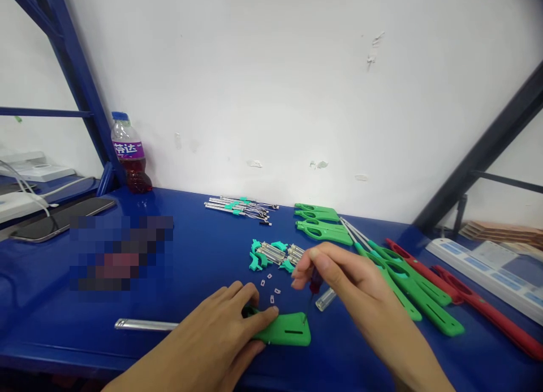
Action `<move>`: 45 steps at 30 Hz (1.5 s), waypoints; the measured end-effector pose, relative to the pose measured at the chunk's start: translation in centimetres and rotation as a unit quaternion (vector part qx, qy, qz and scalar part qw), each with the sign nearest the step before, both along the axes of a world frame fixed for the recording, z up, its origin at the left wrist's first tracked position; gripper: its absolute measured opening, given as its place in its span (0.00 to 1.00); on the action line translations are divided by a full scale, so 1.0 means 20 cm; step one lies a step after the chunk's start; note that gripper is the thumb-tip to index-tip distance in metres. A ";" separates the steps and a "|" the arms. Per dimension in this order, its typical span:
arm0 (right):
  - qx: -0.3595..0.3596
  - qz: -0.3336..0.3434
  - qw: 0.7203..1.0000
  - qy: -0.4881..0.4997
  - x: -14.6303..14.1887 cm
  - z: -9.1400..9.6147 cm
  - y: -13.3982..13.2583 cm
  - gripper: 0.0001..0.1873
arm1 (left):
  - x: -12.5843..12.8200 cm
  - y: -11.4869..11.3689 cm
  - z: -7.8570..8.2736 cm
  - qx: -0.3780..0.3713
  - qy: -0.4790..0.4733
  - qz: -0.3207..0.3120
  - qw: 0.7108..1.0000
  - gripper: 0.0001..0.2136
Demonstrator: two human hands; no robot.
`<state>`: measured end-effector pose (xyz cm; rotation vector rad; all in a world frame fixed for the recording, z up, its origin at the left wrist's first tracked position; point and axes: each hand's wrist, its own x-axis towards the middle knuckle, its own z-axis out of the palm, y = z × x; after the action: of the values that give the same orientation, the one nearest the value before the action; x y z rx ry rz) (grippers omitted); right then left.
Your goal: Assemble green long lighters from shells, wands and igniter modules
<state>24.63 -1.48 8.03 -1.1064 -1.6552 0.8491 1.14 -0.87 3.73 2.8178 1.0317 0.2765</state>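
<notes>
**Screwdriver at a green lighter**

Pale bits and clear tubes lie just ahead; other lighters crowd the surface rightward. The lighter lies flat under the left hand, which clasps it; the right hand pinches the screwdriver at its end. It is bright green, dark-slotted; a silver rod shows leftward.

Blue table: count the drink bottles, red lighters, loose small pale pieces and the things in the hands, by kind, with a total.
Drink bottle: 1
Red lighters: 2
Small pale pieces: 4
Green lighter in the left hand: 1
Screwdriver in the right hand: 1
Total: 9
</notes>
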 end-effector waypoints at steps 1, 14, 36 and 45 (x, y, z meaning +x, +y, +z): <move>0.014 -0.034 0.999 -0.034 0.00 0.00 -0.02 0.19 | 0.00 0.00 0.00 -0.001 -0.002 0.000 1.000 0.24; 0.157 -0.147 0.951 -0.222 0.11 0.01 -0.09 0.12 | -0.02 0.00 -0.05 0.023 -0.039 0.004 0.999 0.25; 0.174 -0.176 0.922 -0.297 0.02 0.03 -0.15 0.12 | 0.00 0.00 -0.01 -0.005 -0.007 0.016 1.000 0.25; 0.061 -0.187 0.952 -0.236 -0.02 0.03 -0.14 0.10 | -0.01 0.00 -0.04 0.009 -0.060 0.008 0.998 0.24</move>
<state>24.21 -4.18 8.70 -1.5554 -1.7628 0.2401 0.99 -0.95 2.98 2.7693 1.0323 0.4533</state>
